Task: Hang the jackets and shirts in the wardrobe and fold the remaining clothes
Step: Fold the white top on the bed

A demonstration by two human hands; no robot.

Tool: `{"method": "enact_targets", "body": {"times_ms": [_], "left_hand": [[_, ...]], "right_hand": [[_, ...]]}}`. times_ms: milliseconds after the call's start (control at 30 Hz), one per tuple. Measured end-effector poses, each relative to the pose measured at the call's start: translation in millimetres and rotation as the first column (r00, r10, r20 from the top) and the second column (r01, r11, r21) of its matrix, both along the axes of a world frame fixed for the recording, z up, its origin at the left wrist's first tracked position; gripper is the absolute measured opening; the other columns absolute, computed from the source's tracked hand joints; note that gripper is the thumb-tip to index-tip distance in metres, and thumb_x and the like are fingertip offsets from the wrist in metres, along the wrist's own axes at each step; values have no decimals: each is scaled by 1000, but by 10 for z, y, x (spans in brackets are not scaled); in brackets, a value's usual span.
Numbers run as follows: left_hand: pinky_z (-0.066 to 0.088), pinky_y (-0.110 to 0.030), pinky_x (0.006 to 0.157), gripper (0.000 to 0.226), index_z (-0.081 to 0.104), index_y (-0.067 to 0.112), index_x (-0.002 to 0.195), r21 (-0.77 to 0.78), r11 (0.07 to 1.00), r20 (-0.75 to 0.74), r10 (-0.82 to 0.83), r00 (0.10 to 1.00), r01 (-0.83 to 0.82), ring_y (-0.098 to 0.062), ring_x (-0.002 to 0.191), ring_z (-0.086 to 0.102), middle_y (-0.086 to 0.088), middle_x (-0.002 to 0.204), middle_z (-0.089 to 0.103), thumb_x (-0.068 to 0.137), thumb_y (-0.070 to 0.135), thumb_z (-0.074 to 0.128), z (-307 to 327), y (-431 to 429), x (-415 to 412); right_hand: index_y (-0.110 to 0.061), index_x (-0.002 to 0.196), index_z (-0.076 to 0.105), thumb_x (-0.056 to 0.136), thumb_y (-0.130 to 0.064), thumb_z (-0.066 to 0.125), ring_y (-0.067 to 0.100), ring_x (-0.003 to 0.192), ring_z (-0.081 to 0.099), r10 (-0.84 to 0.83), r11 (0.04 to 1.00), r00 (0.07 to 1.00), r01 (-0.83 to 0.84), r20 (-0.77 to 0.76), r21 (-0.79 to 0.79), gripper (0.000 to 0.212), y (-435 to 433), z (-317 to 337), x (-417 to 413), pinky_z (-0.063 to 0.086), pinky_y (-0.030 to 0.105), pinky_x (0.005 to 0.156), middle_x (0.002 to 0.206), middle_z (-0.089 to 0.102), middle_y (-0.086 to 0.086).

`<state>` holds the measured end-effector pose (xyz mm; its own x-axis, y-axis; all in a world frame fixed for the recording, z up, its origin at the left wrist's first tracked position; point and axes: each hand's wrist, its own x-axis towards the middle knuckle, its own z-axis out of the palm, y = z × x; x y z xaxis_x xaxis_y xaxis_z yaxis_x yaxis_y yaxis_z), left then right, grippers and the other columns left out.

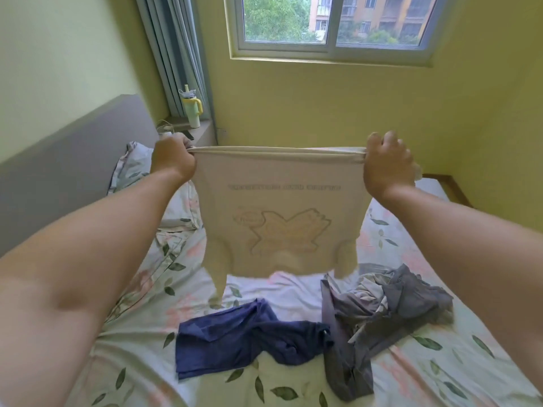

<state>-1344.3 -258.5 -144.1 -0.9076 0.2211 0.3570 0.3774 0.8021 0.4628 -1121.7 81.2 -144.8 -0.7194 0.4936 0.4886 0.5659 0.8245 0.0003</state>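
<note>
A cream T-shirt (pixel 276 212) with a printed bird and a line of text hangs upside down in the air over the bed. My left hand (pixel 172 160) grips one corner of its hem, my right hand (pixel 388 165) grips the other, and the hem is stretched taut between them. The sleeves dangle at the bottom, just above the sheet. Below the shirt, a crumpled dark blue garment (pixel 241 339) lies on the bed. A heap of grey clothes (pixel 382 315) lies to its right.
The bed (pixel 123 348) has a floral sheet, a pillow (pixel 132 165) and a grey headboard (pixel 58 171) on the left. A green and yellow bottle (pixel 192 108) stands on a ledge by the curtain (pixel 176 54). A window (pixel 332 22) is in the far wall.
</note>
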Motion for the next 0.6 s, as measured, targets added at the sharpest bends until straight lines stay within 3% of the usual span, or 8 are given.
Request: {"method": "enact_targets", "body": {"times_ms": [67, 167, 333, 400, 500, 600], "left_hand": [[32, -33, 73, 16, 54, 16, 81, 35, 999, -112, -38, 993, 42, -28, 83, 45, -22, 97, 60, 90, 3, 52, 29, -40, 54], [33, -35, 71, 16, 48, 15, 82, 55, 992, -177, -106, 979, 117, -26, 78, 42, -14, 92, 53, 91, 2, 50, -150, -177, 206], [47, -44, 65, 12, 48, 10, 85, -283, 943, -50, -199, 979, 177, -41, 78, 56, -17, 89, 54, 89, 1, 55, -970, -475, 531], [50, -44, 71, 7, 60, 7, 96, -487, 854, 46, -184, 982, 183, -42, 87, 61, -17, 97, 62, 90, 9, 58, -1422, -599, 694], [47, -37, 83, 23, 70, 18, 108, -803, 554, 129, -194, 972, 217, -32, 102, 64, -5, 109, 69, 88, 19, 60, -2143, -743, 965], [46, -33, 77, 19, 74, 15, 93, -864, 369, 247, -285, 926, 344, -30, 92, 66, -7, 95, 71, 76, 7, 72, -2768, -871, 1298]], "right_hand": [[-1, 112, 52, 92, 7, 36, 41, 97, 52, 3, 1000, 997, -3, -82, 6, 27, 10, 50, 61, 37, 44, 72, 110, 49, 24], [1, 111, 52, 90, 8, 39, 40, 94, 51, 45, 997, 999, -44, -16, 56, 25, -16, -76, 193, 41, 47, 76, 108, 49, 25], [-8, 110, 55, 90, 2, 51, 31, 77, 40, 62, 995, 960, -81, 271, 58, 22, -208, -789, 532, 29, 37, 60, 103, 48, 16], [-10, 106, 57, 92, -5, 54, 29, 75, 43, 104, 994, 915, -108, 391, -10, 16, -298, -1219, 682, 37, 36, 57, 102, 49, 12], [-11, 112, 60, 91, -9, 56, 32, 88, 57, 182, 983, 790, -166, 586, -81, 22, -412, -1961, 889, 44, 37, 66, 104, 55, 11], [-11, 113, 55, 88, -5, 57, 34, 96, 59, 259, 965, 687, -162, 679, -205, 25, -600, -2692, 1190, 43, 40, 67, 107, 54, 10]]}}
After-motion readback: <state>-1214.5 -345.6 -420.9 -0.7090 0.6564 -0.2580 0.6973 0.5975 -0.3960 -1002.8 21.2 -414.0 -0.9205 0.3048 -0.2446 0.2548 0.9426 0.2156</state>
